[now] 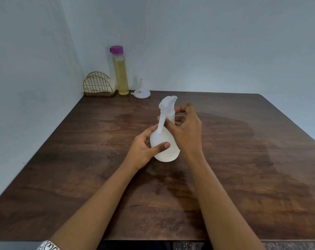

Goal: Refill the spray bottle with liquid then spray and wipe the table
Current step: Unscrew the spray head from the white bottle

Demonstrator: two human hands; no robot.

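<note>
The right hand point(186, 127), fingers pinched on the collar point(171, 115), should twist in short turns while the left hand point(144, 150) grips the spray bottle point(168, 154) firmly, upright at the middle of the desk point(81, 159), well short of the funnel point(141, 92).

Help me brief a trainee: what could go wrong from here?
1. The right hand pinches the neck of the spray bottle while the left hand grips its body; a hard twist may tip it.
2. The funnel sits back by the wall; pouring without it would likely spill on the table.
3. The tall bottle looks easy to knock over.
</note>
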